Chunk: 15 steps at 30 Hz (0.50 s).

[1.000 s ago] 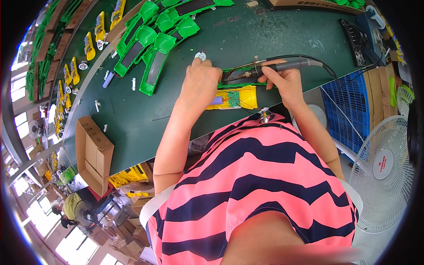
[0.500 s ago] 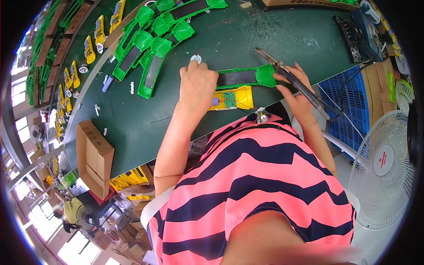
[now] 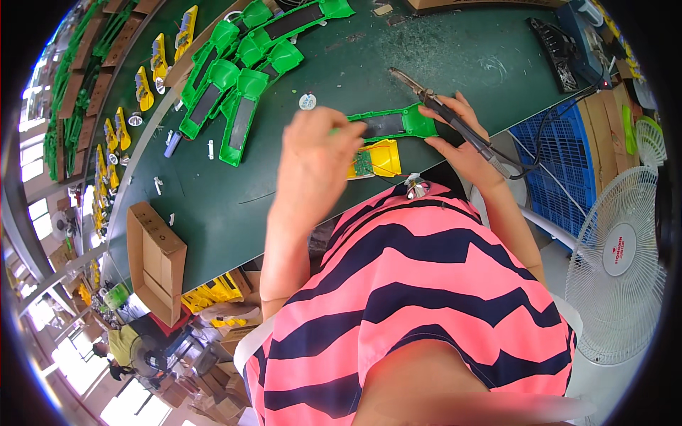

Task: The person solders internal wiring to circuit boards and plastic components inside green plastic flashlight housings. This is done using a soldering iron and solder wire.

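Observation:
My right hand [image 3: 467,148] grips a soldering iron [image 3: 462,128], its metal tip pointing to the far left above the table. A green plastic housing [image 3: 416,122] with a dark inner panel lies between my hands. My left hand [image 3: 317,155] is over its left end, fingers bent and smeared by motion, so what they hold, if anything, is unclear. Nearer me lies a yellow housing [image 3: 387,157] with a green circuit board [image 3: 362,164] and thin wires, its left part hidden by my left hand. A silvery reflector [image 3: 416,189] sits against my striped top. Beyond my left hand lies a small round white disc [image 3: 307,101].
Several green housings [image 3: 241,117] are piled at the far left of the green table [image 3: 234,213]. An open cardboard box [image 3: 156,259] stands at the left edge. At right are a blue plastic pallet [image 3: 554,167] and a white fan [image 3: 614,263]. The iron's cable [image 3: 543,142] trails right.
My left hand has pulled back toward me from beside the white disc, which now shows fully. My right hand and the iron have shifted slightly left and away. The view has also shifted a little.

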Motion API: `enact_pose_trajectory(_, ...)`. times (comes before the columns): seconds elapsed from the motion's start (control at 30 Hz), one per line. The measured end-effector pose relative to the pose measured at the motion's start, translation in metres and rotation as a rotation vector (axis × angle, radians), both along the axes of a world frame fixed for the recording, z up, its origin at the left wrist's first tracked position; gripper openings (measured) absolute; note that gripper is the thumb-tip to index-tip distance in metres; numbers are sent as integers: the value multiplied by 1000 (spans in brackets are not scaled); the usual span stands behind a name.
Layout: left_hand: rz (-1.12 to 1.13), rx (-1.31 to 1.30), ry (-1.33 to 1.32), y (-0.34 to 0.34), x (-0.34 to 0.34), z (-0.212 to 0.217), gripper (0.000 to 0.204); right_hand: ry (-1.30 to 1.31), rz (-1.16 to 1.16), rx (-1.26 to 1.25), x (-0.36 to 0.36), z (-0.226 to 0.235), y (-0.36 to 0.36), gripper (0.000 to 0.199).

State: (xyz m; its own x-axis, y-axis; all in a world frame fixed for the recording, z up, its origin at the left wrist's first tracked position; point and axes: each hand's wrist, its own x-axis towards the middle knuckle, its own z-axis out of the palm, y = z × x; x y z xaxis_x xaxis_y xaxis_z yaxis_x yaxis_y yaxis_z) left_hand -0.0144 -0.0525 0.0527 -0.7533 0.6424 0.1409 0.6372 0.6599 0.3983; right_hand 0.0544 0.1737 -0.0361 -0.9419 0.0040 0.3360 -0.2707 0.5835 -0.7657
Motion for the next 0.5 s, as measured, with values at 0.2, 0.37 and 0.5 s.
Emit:
enact_pose_trajectory(0.2,-4,-30,300,16,24,-44,27,-15,3,-25,1,2,-2,52)
enact_pose_trajectory(0.37,-4,272,135,13,22,-61,21,-3,23,-103,-5,4,-6,52)
enact_pose_trajectory(0.5,65,237,169,20,14,-59,10,29,64,-94,-16,-1,-13,50)
